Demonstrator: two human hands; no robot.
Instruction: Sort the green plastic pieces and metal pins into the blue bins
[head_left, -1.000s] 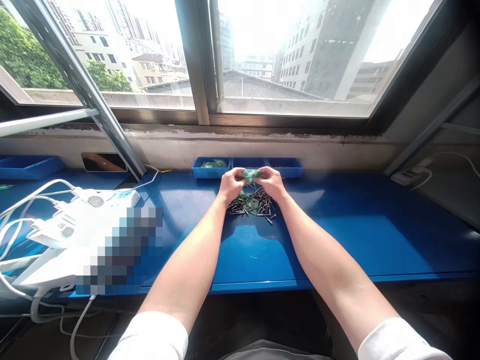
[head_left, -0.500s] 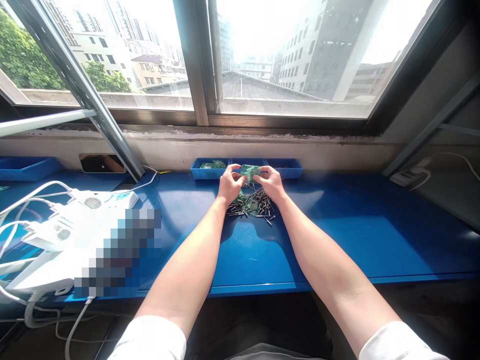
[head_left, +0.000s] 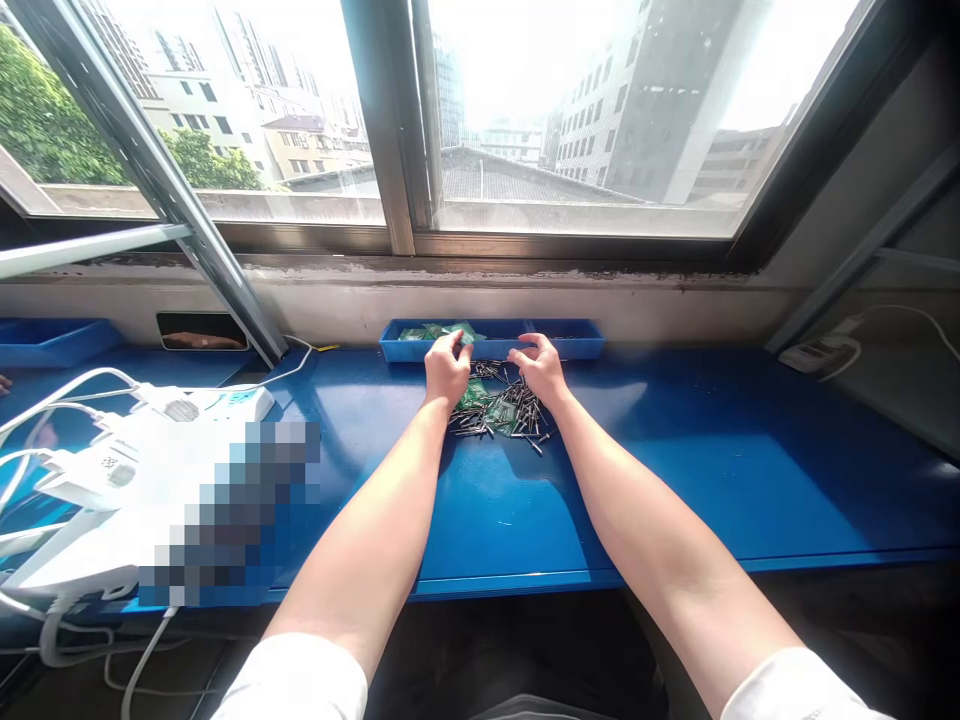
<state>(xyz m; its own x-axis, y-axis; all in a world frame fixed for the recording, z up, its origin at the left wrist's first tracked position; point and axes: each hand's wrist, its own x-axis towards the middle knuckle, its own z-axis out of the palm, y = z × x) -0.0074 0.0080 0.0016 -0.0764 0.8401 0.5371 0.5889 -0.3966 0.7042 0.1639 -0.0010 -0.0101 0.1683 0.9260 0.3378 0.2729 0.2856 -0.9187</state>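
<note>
Only a few green boards (head_left: 420, 332) lie in the blue tray (head_left: 570, 351) so far, the left hand's (head_left: 448, 370) fingers curl over another green board (head_left: 461, 331) at the tray, gripping or not I cannot tell, and the right hand's (head_left: 541, 368) fingers hang open above the large heap of metal pins (head_left: 517, 415) and green pieces left on the bench (head_left: 675, 470).
</note>
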